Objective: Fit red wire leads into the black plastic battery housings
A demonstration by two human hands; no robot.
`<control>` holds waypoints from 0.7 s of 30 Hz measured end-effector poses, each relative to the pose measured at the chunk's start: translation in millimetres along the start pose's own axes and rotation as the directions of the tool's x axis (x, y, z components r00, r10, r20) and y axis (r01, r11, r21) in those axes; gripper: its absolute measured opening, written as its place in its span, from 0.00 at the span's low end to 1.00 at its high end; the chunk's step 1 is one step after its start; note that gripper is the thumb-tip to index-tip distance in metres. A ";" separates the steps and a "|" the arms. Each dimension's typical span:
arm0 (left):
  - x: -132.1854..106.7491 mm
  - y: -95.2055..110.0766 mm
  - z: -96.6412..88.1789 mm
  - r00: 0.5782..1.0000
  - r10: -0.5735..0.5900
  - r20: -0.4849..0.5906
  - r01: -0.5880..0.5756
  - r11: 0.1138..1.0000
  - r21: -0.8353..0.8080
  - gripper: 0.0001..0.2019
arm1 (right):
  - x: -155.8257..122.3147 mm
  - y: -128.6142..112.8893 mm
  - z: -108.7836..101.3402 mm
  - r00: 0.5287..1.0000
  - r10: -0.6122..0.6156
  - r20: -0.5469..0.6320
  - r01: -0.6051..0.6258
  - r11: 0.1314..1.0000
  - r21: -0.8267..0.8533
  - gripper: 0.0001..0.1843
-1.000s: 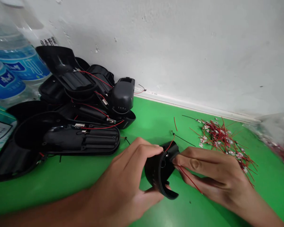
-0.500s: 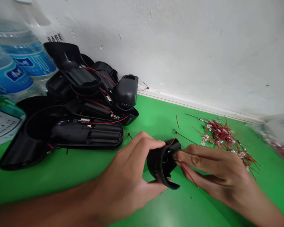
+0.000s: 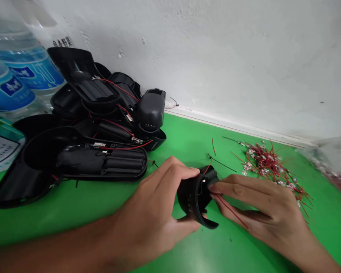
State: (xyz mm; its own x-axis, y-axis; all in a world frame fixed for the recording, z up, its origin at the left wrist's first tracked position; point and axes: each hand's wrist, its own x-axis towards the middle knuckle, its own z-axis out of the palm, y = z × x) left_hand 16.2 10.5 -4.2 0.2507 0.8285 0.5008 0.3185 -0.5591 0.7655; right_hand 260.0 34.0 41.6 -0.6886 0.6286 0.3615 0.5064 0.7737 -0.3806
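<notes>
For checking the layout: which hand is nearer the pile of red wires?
Right. The right hand sits just below the pile of red wires; the left hand is farther, past the black plastic shell both hands hold.

Left hand (image 3: 150, 212) and right hand (image 3: 258, 212) on black plastic shell (image 3: 191, 201), red wire (image 3: 233, 214)
</notes>
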 end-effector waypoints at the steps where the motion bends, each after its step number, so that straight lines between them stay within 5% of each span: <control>1: -0.1 0.4 0.1 1.000 -0.005 -0.001 0.005 1.000 -0.004 0.40 | -0.4 -0.4 0.3 1.000 0.004 0.003 -0.004 1.000 0.001 0.12; 13: -0.4 1.9 -0.9 0.999 0.009 0.038 -0.008 1.000 -0.021 0.42 | -11.1 0.6 -1.8 0.996 -0.042 0.074 0.045 0.998 -0.048 0.19; 21: -0.9 0.7 1.9 0.999 0.028 0.015 -0.028 1.000 -0.005 0.41 | -1.7 1.0 -1.7 0.998 -0.045 0.041 0.047 0.997 -0.058 0.15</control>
State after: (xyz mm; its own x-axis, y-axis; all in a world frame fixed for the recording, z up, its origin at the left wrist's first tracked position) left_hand 18.0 9.4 -4.8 0.2731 0.8119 0.5161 0.3067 -0.5819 0.7532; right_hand 262.6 33.8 42.0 -0.7316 0.5893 0.3428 0.5023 0.8059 -0.3134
